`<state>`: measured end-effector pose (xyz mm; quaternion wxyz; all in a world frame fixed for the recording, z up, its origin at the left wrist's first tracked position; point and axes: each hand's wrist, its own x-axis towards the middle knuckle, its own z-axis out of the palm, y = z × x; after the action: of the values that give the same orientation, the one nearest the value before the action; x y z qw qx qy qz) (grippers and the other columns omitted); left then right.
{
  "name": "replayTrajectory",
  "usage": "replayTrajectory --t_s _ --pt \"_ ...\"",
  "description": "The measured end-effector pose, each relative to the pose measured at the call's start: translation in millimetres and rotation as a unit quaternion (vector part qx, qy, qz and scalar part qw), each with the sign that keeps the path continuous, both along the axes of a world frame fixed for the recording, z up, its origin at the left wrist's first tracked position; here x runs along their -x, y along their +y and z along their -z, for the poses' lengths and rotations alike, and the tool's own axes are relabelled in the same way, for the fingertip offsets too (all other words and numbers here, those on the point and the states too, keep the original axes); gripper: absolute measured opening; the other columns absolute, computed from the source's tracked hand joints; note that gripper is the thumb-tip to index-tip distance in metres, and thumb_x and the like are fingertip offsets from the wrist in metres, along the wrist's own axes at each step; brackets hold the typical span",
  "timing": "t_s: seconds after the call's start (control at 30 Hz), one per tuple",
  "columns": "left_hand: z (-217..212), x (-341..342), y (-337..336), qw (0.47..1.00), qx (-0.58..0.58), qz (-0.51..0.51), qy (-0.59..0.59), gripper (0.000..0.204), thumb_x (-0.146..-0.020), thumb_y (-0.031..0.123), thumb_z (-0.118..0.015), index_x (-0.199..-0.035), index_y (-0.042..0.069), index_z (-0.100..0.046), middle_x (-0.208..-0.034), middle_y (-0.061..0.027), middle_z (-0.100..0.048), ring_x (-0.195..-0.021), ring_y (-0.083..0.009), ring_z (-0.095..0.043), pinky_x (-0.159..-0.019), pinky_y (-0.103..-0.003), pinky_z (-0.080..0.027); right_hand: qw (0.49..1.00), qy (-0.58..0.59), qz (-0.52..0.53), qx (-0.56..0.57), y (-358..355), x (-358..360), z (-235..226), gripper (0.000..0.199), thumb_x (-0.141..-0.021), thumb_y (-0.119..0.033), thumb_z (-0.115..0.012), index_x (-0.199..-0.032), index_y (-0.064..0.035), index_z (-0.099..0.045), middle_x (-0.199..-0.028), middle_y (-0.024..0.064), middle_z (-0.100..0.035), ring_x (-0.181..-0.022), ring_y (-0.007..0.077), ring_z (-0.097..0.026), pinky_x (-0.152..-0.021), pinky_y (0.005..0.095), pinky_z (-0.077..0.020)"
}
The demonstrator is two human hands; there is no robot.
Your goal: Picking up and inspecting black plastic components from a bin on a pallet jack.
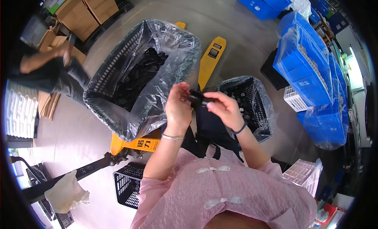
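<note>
My left hand [178,105] and my right hand [224,107] meet in front of my chest, both gripping one small black plastic part [198,97] between the fingertips. A thin bracelet sits on my left wrist and a dark band on my right. Behind my left hand stands a large black mesh basket [112,67] lined with clear plastic and filled with many black parts. Behind my right hand is a smaller lined black basket [252,101] with several black parts inside.
A yellow pallet jack [208,60] lies under the baskets. Blue crates in plastic [307,67] stack at the right. Cardboard boxes [84,12] stand at the back left, where another person [51,69] bends. An empty black basket [128,183] sits by my left.
</note>
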<state>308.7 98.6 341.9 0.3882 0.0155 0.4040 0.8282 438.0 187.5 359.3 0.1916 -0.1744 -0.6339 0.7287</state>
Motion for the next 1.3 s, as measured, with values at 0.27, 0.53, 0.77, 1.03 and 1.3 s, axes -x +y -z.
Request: replayTrajectory --t_s 0.27,0.53,0.77,1.03,1.3 --pt "41 111 -57 0.989 0.104 -0.077 0.074 0.015 -0.081 0.019 -0.052 -0.088 0.007 -0.058 -0.083 -0.0019 -0.055 -0.075 -0.0128 -0.050 -0.071 -0.027 -0.038 0.986 -0.013 0.044 -0.157 32 -12 6 0.027 -0.081 -0.003 -0.055 -0.108 0.0005 -0.053 -0.101 0.0077 -0.053 -0.086 0.0112 -0.054 -0.075 0.0206 -0.0448" --pt "170 263 -101 0.731 0.571 0.107 0.359 0.048 -0.058 0.014 -0.067 -0.102 -0.001 -0.055 -0.099 -0.0168 -0.056 -0.091 -0.0260 -0.055 -0.075 -0.032 -0.045 0.821 -0.370 0.051 -0.431 59 -90 92 0.067 -0.071 -0.027 -0.064 -0.126 -0.0055 -0.033 -0.126 0.0224 -0.036 -0.114 0.0386 -0.037 -0.093 0.0422 -0.0345" --pt "307 236 -63 0.423 0.668 0.245 0.562 0.065 -0.079 0.038 -0.048 -0.134 0.039 -0.014 -0.139 -0.0133 -0.014 -0.122 -0.0427 -0.022 -0.085 -0.061 -0.034 0.788 -0.512 -0.067 -0.336 -27 -46 167 0.106 -0.060 -0.059 -0.064 -0.136 -0.0104 -0.008 -0.130 0.0283 -0.022 -0.119 0.0450 -0.026 -0.096 0.0507 -0.0268" --pt "269 228 -10 0.474 0.579 0.345 0.567 0.041 -0.080 0.041 -0.045 -0.119 0.029 -0.044 -0.115 -0.0139 -0.036 -0.113 -0.0417 -0.032 -0.078 -0.051 -0.045 0.787 -0.526 -0.056 -0.318 -17 -36 158 0.101 -0.061 -0.065 -0.059 -0.134 -0.0102 -0.015 -0.128 0.0282 -0.024 -0.116 0.0454 -0.028 -0.094 0.0507 -0.0284" --pt "269 210 -54 0.444 0.615 0.311 0.572 0.043 -0.079 0.039 -0.047 -0.121 0.033 -0.038 -0.110 -0.0162 -0.040 -0.101 -0.0444 -0.043 -0.064 -0.047 -0.049 0.787 -0.517 -0.046 -0.333 -17 -31 160 0.100 -0.060 -0.063 -0.061 -0.133 -0.0100 -0.017 -0.128 0.0279 -0.024 -0.115 0.0451 -0.029 -0.092 0.0527 -0.0289"
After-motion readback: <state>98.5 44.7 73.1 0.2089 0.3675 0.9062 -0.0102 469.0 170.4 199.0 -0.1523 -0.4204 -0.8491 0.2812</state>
